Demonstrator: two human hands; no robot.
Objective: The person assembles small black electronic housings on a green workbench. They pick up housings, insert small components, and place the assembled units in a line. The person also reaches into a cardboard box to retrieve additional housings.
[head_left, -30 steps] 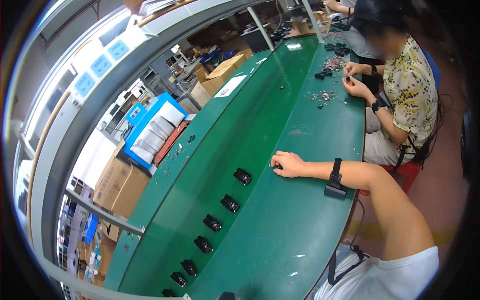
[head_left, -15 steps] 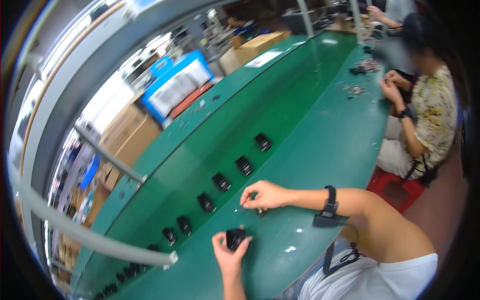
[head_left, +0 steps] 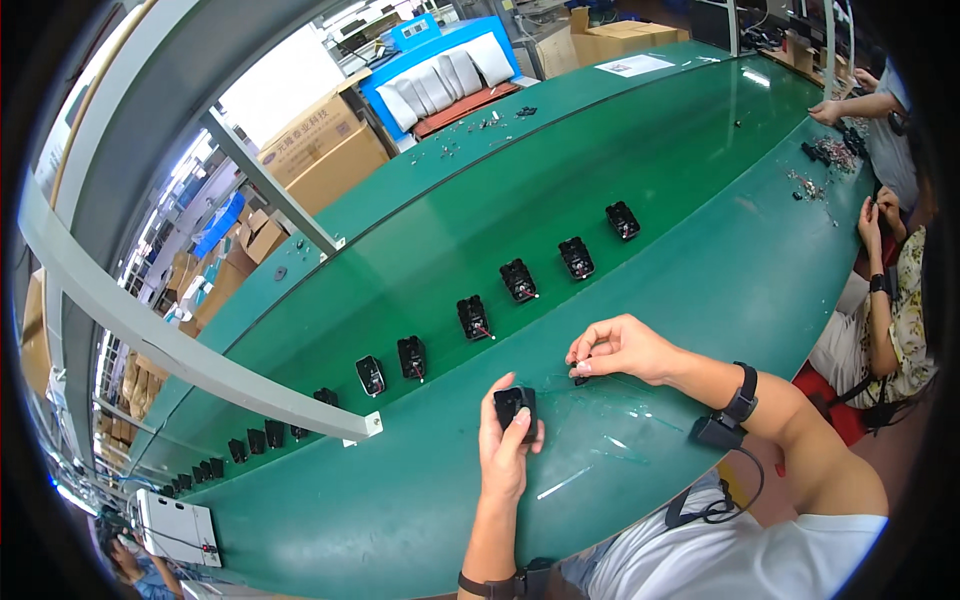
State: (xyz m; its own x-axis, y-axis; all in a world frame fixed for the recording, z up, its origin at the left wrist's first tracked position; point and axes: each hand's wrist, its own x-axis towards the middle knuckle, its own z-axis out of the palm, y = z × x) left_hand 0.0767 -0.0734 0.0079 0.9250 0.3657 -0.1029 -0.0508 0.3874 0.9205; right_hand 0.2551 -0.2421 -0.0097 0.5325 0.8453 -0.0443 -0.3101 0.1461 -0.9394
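My left hand (head_left: 503, 450) is closed around a black plastic housing (head_left: 515, 403), with the thumb pressed on its face. The housing is held above the near green worktop (head_left: 400, 500). To its right and a little farther off, my right hand (head_left: 630, 350) hovers low over the worktop, thumb and forefinger pinched together. Small dark parts (head_left: 580, 378) show right at those fingertips; whether they are gripped or lie on the worktop underneath, I cannot tell. Thin clear strips (head_left: 565, 483) lie on the worktop near both hands.
Beyond my hands, black housings (head_left: 472, 317) stand in a long row on the green belt (head_left: 680, 165). A grey metal post (head_left: 365, 428) reaches the worktop at left. Co-workers' hands (head_left: 880, 215) are at the far right, near loose small parts (head_left: 835, 155). A white box (head_left: 178, 528) stands lower left.
The whole view has swung, so the row and both hands appear farther right. My right hand's pinched fingers have come over the small dark parts. My left hand still holds the housing.
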